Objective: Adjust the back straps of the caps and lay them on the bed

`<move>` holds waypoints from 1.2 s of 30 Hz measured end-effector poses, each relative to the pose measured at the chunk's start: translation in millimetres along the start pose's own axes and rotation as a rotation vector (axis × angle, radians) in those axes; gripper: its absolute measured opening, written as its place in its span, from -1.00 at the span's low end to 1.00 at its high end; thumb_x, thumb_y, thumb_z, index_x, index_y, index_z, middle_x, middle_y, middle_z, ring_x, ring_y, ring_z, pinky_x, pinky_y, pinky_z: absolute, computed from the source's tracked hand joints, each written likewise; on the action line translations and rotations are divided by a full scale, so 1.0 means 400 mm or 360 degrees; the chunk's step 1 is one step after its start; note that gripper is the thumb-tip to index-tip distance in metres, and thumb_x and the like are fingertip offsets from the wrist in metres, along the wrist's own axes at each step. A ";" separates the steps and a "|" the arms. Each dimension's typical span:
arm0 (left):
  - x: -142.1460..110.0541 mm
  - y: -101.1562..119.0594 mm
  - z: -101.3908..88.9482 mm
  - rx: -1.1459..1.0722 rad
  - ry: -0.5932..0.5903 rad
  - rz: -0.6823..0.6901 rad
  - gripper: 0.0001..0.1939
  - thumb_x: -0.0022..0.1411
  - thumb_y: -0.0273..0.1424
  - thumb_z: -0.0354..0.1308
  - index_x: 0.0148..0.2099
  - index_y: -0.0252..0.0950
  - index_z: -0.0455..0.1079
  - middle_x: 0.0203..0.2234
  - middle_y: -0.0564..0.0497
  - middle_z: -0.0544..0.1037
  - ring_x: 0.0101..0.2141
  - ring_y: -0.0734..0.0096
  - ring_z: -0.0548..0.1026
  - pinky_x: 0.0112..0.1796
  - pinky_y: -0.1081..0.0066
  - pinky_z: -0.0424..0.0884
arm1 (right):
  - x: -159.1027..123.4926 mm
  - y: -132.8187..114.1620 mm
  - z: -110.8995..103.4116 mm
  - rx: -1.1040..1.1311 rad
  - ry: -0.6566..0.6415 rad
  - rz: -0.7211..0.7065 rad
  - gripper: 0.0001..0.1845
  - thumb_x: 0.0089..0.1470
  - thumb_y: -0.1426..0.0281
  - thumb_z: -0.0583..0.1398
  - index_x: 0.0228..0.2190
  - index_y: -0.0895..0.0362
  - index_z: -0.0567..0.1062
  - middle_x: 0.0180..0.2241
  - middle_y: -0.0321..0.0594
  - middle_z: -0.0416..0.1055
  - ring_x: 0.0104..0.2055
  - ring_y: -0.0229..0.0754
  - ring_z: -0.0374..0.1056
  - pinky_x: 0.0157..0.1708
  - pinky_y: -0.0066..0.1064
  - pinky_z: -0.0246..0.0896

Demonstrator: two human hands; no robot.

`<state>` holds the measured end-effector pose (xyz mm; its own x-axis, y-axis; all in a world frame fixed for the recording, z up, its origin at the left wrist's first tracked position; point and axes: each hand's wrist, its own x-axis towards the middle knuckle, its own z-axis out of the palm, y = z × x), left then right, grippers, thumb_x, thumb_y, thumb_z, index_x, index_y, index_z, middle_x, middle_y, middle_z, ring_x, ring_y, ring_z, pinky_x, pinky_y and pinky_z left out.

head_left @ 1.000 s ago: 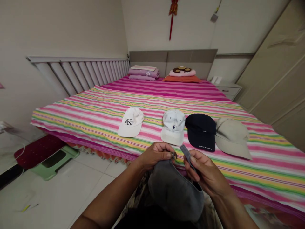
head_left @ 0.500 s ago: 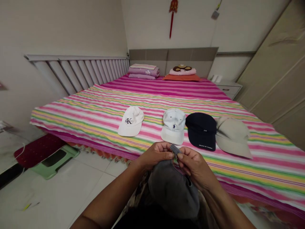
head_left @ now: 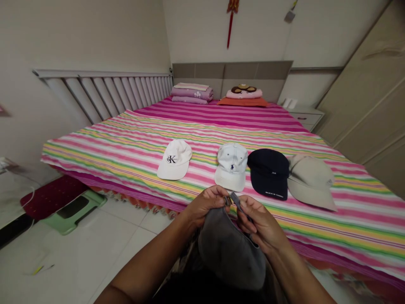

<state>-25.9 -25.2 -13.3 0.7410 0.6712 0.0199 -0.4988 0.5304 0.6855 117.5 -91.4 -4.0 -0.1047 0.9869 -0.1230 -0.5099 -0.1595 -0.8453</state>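
A dark grey cap (head_left: 232, 249) hangs from my two hands in front of my lap. My left hand (head_left: 209, 205) pinches the cap's metal buckle (head_left: 228, 200). Between the fingers of my right hand (head_left: 257, 217) is the free end of the grey strap (head_left: 234, 197), its tip just apart from the buckle. Beyond my hands lie a white cap with black letters (head_left: 175, 160), a pale blue cap (head_left: 232, 169), a navy cap (head_left: 268, 171) and a beige cap (head_left: 311, 181); the navy and beige ones touch.
The caps lie on a bed with a striped sheet (head_left: 110, 147). Folded purple bedding (head_left: 193, 93) and a pink and orange stack (head_left: 243, 97) sit by the headboard (head_left: 253, 71). A green stool (head_left: 74, 211) stands on the floor at left.
The strap end has come away from the buckle; my right hand now holds it slightly to the right. The caps on the bed lie as before.
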 end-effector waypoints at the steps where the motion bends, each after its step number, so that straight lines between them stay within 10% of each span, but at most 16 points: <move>1: 0.001 -0.003 -0.001 -0.0010 0.0001 -0.0002 -0.75 -0.18 -0.49 0.32 -0.39 -0.38 0.35 -0.64 0.03 0.49 -0.63 0.59 0.42 -0.60 0.65 0.28 | 0.001 0.004 -0.001 0.0033 -0.0023 0.0023 -0.80 -0.09 0.30 0.23 -0.50 0.16 0.34 -0.84 -0.53 0.06 -0.80 -0.51 -0.26 -0.76 -0.61 -0.27; 20: 0.010 -0.023 -0.006 -0.0090 0.0027 0.0016 -0.76 -0.17 -0.54 0.31 -0.37 -0.39 0.36 -0.61 0.03 0.51 -0.60 0.57 0.46 -0.55 0.65 0.34 | 0.018 0.040 -0.015 0.0227 -0.0172 0.0261 -0.81 -0.14 0.33 0.25 -0.54 0.22 0.41 -0.85 -0.52 0.04 -0.83 -0.55 -0.28 -0.84 -0.67 -0.38; 36: 0.005 -0.019 -0.003 -0.0008 0.0172 -0.0054 -0.73 -0.26 -0.50 0.35 -0.40 -0.41 0.40 -0.63 0.01 0.51 -0.62 0.55 0.45 -0.55 0.61 0.33 | 0.014 0.016 -0.016 -0.0386 0.0049 0.0053 -0.75 -0.13 0.25 0.23 -0.58 0.19 0.38 -0.88 -0.52 0.03 -0.82 -0.49 -0.24 -0.79 -0.60 -0.41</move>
<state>-21.2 -27.4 -19.3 0.7049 0.7045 -0.0823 -0.4764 0.5563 0.6809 119.0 -86.6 -13.4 -0.0900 0.9821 -0.1657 -0.2862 -0.1848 -0.9402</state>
